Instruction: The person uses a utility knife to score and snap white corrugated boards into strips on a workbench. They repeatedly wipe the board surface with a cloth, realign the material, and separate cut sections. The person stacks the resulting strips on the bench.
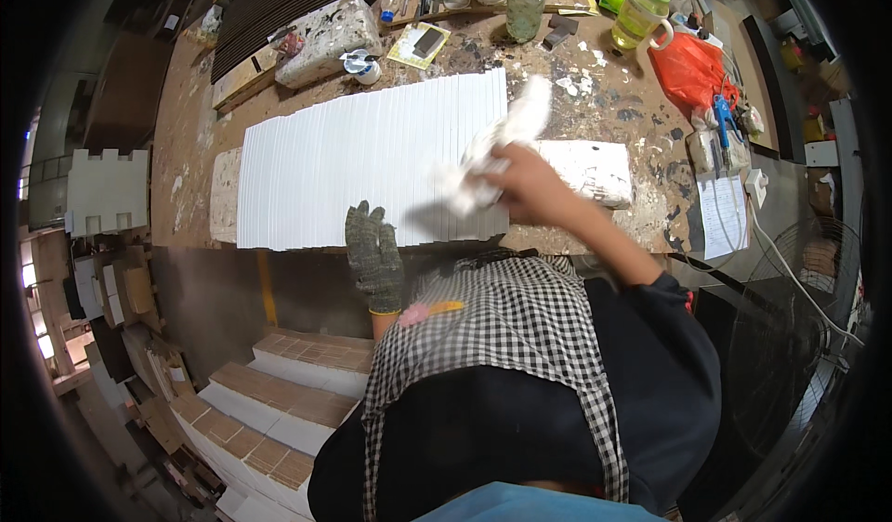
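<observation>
A row of narrow white strips or panels (353,159), packed side by side, lies across white-smeared support blocks (585,171) on the workbench. My right hand (530,183), bare, is closed around a crumpled white cloth (525,118) over the right end of the strips. Motion blurs the cloth. At the near edge of the strips rests my left hand (373,252), in a grey knitted glove, its fingers stretched out against the edge. Nothing shows in it.
Along the far side of the paint-stained bench (632,118) stand a green-capped bottle (525,11), a jug (639,15) and a small pot (362,66). A red plastic bag (689,68) and blue glue gun (727,118) lie right. Stacked boards (269,383) stand lower left.
</observation>
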Available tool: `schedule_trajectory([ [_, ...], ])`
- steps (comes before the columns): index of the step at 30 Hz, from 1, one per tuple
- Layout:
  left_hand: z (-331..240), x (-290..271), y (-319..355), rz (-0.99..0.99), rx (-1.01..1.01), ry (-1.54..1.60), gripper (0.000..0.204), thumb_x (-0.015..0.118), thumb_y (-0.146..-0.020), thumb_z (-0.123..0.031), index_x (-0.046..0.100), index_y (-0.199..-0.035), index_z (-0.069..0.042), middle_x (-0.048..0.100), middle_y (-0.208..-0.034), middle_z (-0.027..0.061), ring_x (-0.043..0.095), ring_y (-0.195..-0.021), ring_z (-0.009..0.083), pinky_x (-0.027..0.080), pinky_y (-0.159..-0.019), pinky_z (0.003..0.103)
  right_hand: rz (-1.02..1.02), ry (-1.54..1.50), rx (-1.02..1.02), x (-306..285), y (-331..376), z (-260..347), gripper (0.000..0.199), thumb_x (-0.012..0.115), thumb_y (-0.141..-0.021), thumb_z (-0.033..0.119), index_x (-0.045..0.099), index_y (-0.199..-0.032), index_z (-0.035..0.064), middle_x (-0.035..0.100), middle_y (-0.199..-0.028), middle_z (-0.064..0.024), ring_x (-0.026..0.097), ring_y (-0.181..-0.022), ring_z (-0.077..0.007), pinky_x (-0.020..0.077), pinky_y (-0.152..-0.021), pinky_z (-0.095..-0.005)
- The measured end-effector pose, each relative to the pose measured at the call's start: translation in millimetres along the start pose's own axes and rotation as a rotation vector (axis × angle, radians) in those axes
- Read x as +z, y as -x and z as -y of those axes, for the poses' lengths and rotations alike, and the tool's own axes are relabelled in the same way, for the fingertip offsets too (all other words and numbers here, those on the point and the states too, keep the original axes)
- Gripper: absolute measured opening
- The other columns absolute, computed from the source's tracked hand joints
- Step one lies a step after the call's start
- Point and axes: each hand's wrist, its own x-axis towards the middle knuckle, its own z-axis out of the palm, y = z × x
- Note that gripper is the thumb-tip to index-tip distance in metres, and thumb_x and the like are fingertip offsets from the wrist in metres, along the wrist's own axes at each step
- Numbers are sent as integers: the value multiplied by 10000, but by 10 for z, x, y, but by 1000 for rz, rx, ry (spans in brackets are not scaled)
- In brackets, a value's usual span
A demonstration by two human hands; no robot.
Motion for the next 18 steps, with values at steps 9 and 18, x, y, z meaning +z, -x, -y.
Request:
schedule_trajectory([
  [9,128,-541,-69,2,212,-262,242,642,-993,-92,710,-1220,-42,639,-1381,171,523,-1376,373,436,-1156,509,194,126,759,392,-1554,-1363,352,494,-1012,249,671,-1287,120,640,-1355,-182,641,-1225,-323,574,-959,-460],
  [18,481,-888,141,-147,178,-313,226,629,-1014,-103,700,-1201,1,659,-1336,194,564,-1325,378,433,-1165,501,-635,-247,299,-26,-2030,-1221,426,627,-966,219,659,-1383,138,748,-1054,-135,726,-883,-260,603,-769,-397],
])
